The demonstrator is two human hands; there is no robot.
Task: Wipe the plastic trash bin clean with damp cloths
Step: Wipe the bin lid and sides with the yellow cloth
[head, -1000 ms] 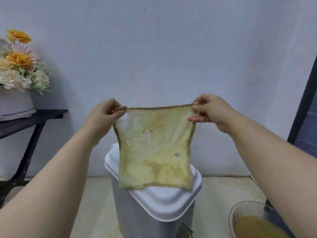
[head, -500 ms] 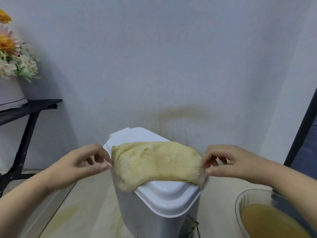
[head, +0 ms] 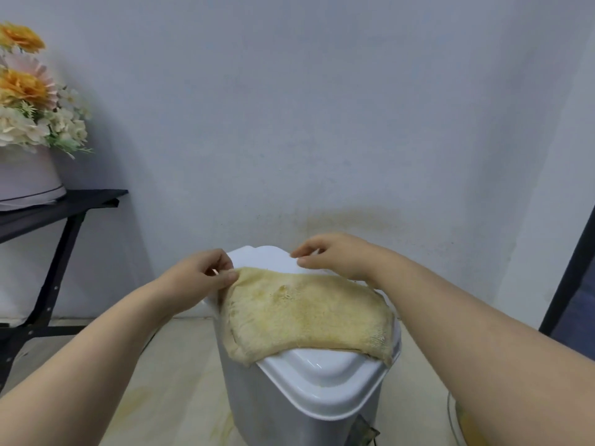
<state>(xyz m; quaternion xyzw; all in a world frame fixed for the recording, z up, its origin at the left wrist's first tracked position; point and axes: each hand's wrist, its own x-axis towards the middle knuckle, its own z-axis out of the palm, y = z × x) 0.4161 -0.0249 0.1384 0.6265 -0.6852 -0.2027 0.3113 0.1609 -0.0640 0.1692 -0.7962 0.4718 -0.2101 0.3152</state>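
A white plastic trash bin (head: 277, 413) stands on the floor in front of me with its lid (head: 322, 378) closed. A yellow-stained damp cloth (head: 306, 317) lies folded across the top of the lid, and its front edge hangs a little over the left side. My left hand (head: 199, 278) pinches the cloth's far left corner between thumb and fingers. My right hand (head: 335, 257) hovers over the far part of the lid by the cloth's back edge, fingers loosely curled, with nothing seen between thumb and forefinger.
A clear bowl of yellowish liquid (head: 457, 423) sits on the floor at the lower right, mostly behind my right forearm. A black table (head: 64, 204) with a pot of flowers (head: 29, 101) stands at left. The wall is close behind the bin; a dark frame (head: 570, 278) rises at right.
The cloth, held spread in the air a second ago, now lies on the lid. My right hand has let go of its right corner and moved left and farther back.
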